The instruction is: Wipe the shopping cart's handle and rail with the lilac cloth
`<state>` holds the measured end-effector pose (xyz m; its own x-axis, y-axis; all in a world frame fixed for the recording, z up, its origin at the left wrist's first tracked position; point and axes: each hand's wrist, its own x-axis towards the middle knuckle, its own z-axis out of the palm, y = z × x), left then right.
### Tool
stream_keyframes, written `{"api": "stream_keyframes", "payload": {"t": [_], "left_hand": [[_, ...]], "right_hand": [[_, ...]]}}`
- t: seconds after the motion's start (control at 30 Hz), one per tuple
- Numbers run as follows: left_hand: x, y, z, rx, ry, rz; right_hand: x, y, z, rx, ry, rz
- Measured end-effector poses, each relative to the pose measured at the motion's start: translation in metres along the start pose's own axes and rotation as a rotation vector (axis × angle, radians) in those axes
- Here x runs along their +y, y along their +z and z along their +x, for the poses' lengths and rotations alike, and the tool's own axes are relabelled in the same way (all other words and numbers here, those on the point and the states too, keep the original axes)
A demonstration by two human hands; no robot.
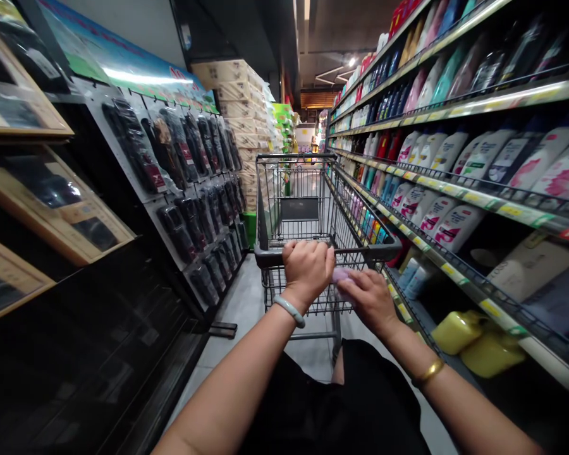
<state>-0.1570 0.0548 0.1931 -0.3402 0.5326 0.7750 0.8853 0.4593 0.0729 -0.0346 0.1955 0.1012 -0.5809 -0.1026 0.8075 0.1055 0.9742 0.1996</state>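
Note:
My left hand is wrapped round the handlebar of a dark grey wire shopping cart, straight ahead of me. A pale green bangle circles that wrist. Just to its right and slightly lower, my right hand pinches a small, soft-looking lilac item. Its kind is unclear, because the fingers cover part of it. On the right wrist sits a gold-coloured bracelet. Toward the far end of the basket, a dark rectangular panel shows among the wires.
Shelves at right hold rows of shampoo-like bottles, with yellow containers low down. Packaged dark items hang on a rack at left, near framed boxes. Stacked cartons stand beyond. Grey tiled floor runs along the aisle.

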Motion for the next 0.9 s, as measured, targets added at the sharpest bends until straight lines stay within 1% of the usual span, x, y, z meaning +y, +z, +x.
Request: {"api": "stream_keyframes", "payload": {"t": [0.03,0.1,0.17,0.23,0.3,0.37,0.5,0.57,0.63,0.77,0.83,0.9], "left_hand": [[-0.001,0.000,0.000,0.005,-0.001,0.001],[-0.002,0.000,0.000,0.011,-0.004,0.005],[-0.003,-0.001,0.000,0.011,-0.005,0.009],[-0.004,-0.003,0.000,0.006,-0.005,0.013],[-0.005,-0.004,0.000,-0.003,-0.012,0.019],[-0.005,-0.005,-0.001,-0.011,-0.021,0.028],[-0.006,-0.007,-0.003,-0.006,-0.025,0.044],[-0.007,-0.009,-0.004,-0.001,-0.017,0.052],[-0.009,-0.012,-0.006,0.007,-0.003,0.060],[-0.017,-0.016,-0.010,0.033,0.035,0.078],[-0.022,-0.016,-0.011,0.042,0.049,0.090],[-0.026,-0.016,-0.011,0.047,0.056,0.099]], "right_hand": [[0.002,-0.001,0.005,0.038,0.028,-0.002],[0.000,0.003,0.006,0.058,0.042,0.006],[-0.006,0.013,-0.005,0.023,0.017,0.030],[-0.013,0.022,-0.021,-0.047,-0.031,0.061],[-0.016,0.025,-0.033,-0.096,-0.074,0.083],[-0.014,0.020,-0.033,-0.075,-0.058,0.091],[-0.002,0.002,-0.007,0.087,0.071,0.079],[-0.001,-0.002,0.001,0.133,0.081,0.078],[-0.005,0.000,-0.002,0.133,0.048,0.081],[-0.019,0.005,-0.022,0.069,-0.101,0.077],[-0.022,0.000,-0.021,0.076,-0.072,0.085],[-0.020,-0.008,-0.009,0.122,0.038,0.085]]}}
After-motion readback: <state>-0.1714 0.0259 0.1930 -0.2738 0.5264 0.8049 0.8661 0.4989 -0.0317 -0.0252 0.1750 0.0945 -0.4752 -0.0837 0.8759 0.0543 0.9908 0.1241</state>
